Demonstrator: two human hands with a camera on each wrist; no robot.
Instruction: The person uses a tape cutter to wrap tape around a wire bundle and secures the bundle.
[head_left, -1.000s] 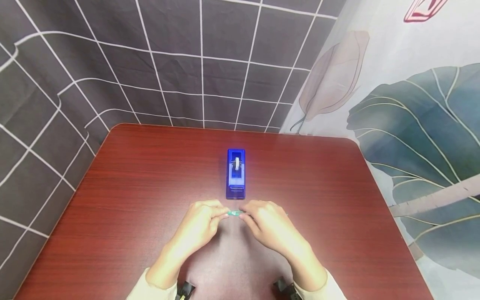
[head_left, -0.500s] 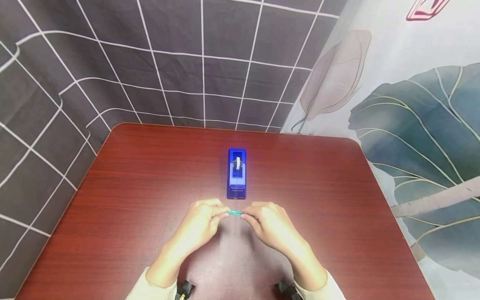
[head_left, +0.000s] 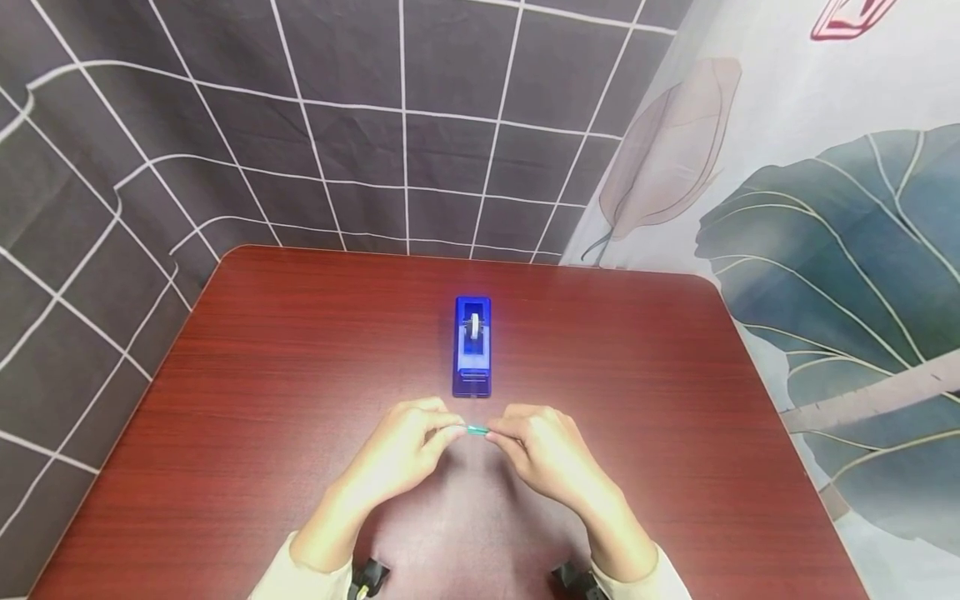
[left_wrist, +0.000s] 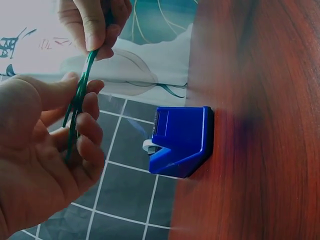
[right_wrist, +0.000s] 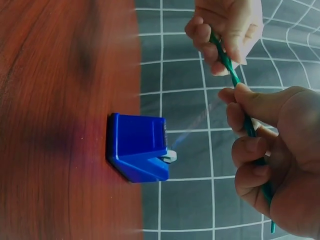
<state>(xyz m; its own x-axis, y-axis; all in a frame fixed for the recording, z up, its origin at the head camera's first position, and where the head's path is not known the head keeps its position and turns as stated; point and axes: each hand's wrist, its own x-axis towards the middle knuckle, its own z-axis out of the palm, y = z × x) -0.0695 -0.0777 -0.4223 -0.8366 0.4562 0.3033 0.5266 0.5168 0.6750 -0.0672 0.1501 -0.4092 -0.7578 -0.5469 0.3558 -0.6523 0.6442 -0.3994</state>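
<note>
A slim bundle of glossy green strands (head_left: 477, 430) spans the short gap between my hands, above the table. My left hand (head_left: 411, 446) pinches it between thumb and fingers; in the left wrist view the strands (left_wrist: 79, 95) fork into loose ends over that palm. My right hand (head_left: 551, 454) pinches the other side, and the bundle (right_wrist: 248, 125) runs down across its curled fingers, its tip showing below the palm. Between the two grips the strands look twisted together. Just beyond the hands stands a blue tape dispenser (head_left: 472, 362) with a small white roll core.
The reddish-brown wooden table (head_left: 637, 375) lies under both hands. A dark grid-patterned curtain (head_left: 442, 150) hangs behind and to the left, with a pale leaf-print curtain (head_left: 750, 100) to the right.
My left hand's thumb and fingertips have shifted slightly to the right, and the visible stretch of green strands has become shorter. The right hand stays nearly in place; the tape dispenser has not moved.
</note>
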